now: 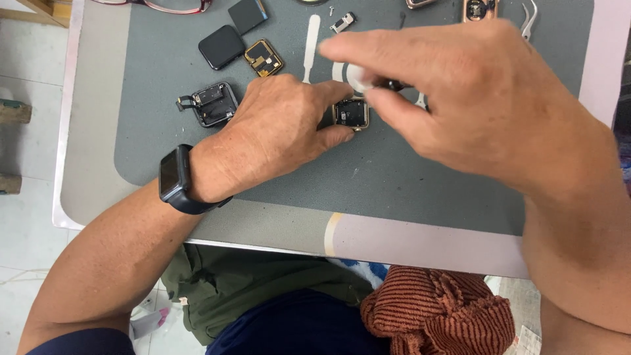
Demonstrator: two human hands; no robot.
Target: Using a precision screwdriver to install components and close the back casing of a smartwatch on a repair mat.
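Observation:
My left hand [276, 131] rests on the grey work mat [394, 177] and pinches a small gold square watch case [350, 113] between thumb and forefinger, its insides facing up. Above it my right hand [480, 98] hovers, fingers closed on a small tool with a round whitish end [358, 75] and a dark tip. The tool's point is hidden behind my fingers. A dark smartwatch [174, 181] sits on my left wrist.
On the mat lie a black screen [221, 47], a dark square part [247, 14], a gold-edged board [263, 58], an opened dark watch body [211, 104], a white pry tool [311, 39], tweezers [528, 20] and further watch cases. Red glasses [177, 5] lie at the far edge.

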